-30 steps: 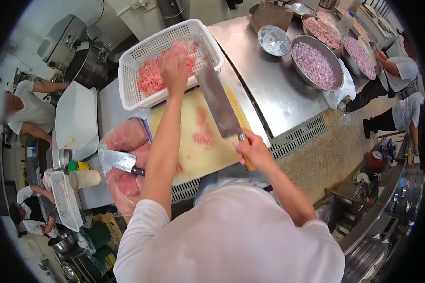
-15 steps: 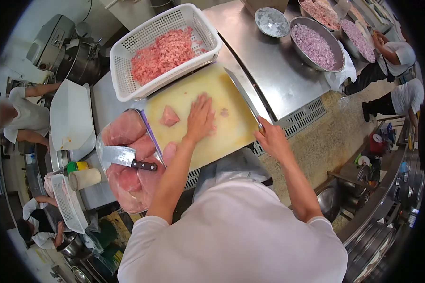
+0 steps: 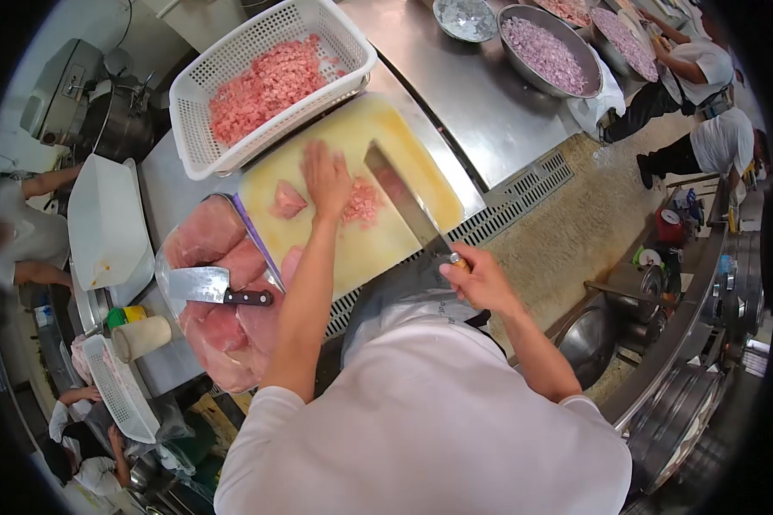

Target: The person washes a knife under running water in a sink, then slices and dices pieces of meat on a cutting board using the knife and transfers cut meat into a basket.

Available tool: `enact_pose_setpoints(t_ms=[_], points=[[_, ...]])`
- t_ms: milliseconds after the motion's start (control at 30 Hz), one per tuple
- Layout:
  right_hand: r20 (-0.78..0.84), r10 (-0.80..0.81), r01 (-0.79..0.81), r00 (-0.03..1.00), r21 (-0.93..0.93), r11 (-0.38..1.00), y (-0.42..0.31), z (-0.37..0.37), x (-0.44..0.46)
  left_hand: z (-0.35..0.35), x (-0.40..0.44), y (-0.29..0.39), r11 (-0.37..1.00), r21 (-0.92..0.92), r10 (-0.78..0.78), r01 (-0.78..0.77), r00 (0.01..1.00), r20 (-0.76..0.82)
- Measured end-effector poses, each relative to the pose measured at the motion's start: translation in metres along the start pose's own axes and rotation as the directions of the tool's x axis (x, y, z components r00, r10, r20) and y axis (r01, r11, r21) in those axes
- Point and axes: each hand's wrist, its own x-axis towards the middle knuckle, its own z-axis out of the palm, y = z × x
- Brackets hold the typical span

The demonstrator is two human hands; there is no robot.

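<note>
My right hand [image 3: 477, 276] grips the handle of a long, wide-bladed knife [image 3: 410, 199], its blade reaching over the right side of the yellowish cutting board [image 3: 378, 262]. On the board, my left hand [image 3: 325, 178] rests with fingers stretched out, slightly blurred. Against its right side lies a small heap of diced raw meat [image 3: 363, 203]. To its left sits a larger chunk of meat [image 3: 289, 200]. Another piece [image 3: 290, 262] at the board's left edge is partly hidden by my forearm.
A white perforated basket [image 3: 185, 120] holding chopped meat stands beyond the board. Left are big raw meat slabs [image 3: 204, 233] with a cleaver [image 3: 199, 285] on top. A steel bowl of chopped onion [image 3: 548, 53] stands at the upper right. Other people [image 3: 713, 142] work around.
My left hand has shifted left, uncovering the diced meat. The knife has swung from the board's right edge to over the board, its blade now turned broadside.
</note>
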Motion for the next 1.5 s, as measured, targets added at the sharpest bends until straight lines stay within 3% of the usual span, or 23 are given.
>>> enact_pose_setpoints(t_ms=[100,200,300,400,533,767,867,900,967,1000,1100,1200,1300,1400,1500], points=[[-0.078,0.007,0.025,0.997,0.404,0.914,0.037,-0.009,-0.004,-0.012,-0.046,0.02,0.965,-0.101,0.253,-0.243,0.962,0.099],[-0.135,0.006,0.074,0.991,0.575,0.815,0.069,-0.023,-0.009,-0.031,-0.051,0.045,0.959,-0.272,0.129,-0.073,0.972,0.196],[-0.251,0.011,0.125,0.968,0.52,0.845,0.071,-0.039,-0.021,-0.036,-0.022,0.092,0.967,-0.147,0.239,-0.209,0.945,0.222],[-0.303,-0.033,0.183,0.952,0.481,0.857,0.079,-0.058,-0.026,0.008,-0.002,0.128,0.845,-0.175,0.534,-0.506,0.82,0.206],[-0.358,-0.034,0.201,0.933,0.442,0.874,0.061,-0.073,-0.036,0.069,0.016,0.148,0.843,0.0,0.477,-0.539,0.747,0.463],[-0.367,-0.005,0.182,0.93,0.451,0.874,0.074,-0.085,-0.047,0.09,0.039,0.17,0.777,0.258,0.329,-0.574,0.721,0.61],[-0.323,-0.013,0.165,0.946,0.446,0.88,0.067,-0.088,-0.042,0.102,0.046,0.164,0.798,0.2,0.348,-0.568,0.706,0.618],[-0.3,-0.021,0.158,0.954,0.441,0.884,0.062,-0.089,-0.036,0.092,0.044,0.167,0.832,0.157,0.375,-0.532,0.748,0.547],[-0.22,-0.06,0.157,0.974,0.454,0.877,0.061,-0.092,-0.028,0.069,0.036,0.157,0.899,-0.162,0.437,-0.406,0.851,0.293],[-0.185,-0.079,0.158,0.98,0.463,0.872,0.061,-0.095,-0.022,0.043,0.034,0.153,0.911,-0.273,0.381,-0.308,0.882,0.277],[0.107,-0.047,-0.033,0.993,0.641,0.767,0.068,-0.109,-0.006,-0.002,0.008,0.091,0.949,-0.062,0.312,-0.308,0.947,0.07],[0.19,0.071,-0.165,0.979,0.543,0.823,0.08,-0.106,0.021,-0.022,-0.038,0.045,0.948,0.164,0.253,-0.272,0.959,0.129],[0.242,0.113,-0.202,0.964,0.382,0.902,0.076,-0.097,0.052,-0.029,-0.079,0.063,0.982,0.087,0.153,-0.169,0.974,0.165],[0.281,0.143,-0.198,0.949,0.179,0.964,0.04,-0.071,0.069,-0.008,-0.09,0.079,0.996,0.085,-0.018,0.025,0.997,-0.081],[0.451,0.177,-0.217,0.875,0.04,0.975,0.026,-0.041,0.082,0.012,-0.078,0.094,0.979,-0.015,-0.197,0.201,0.934,-0.3]])
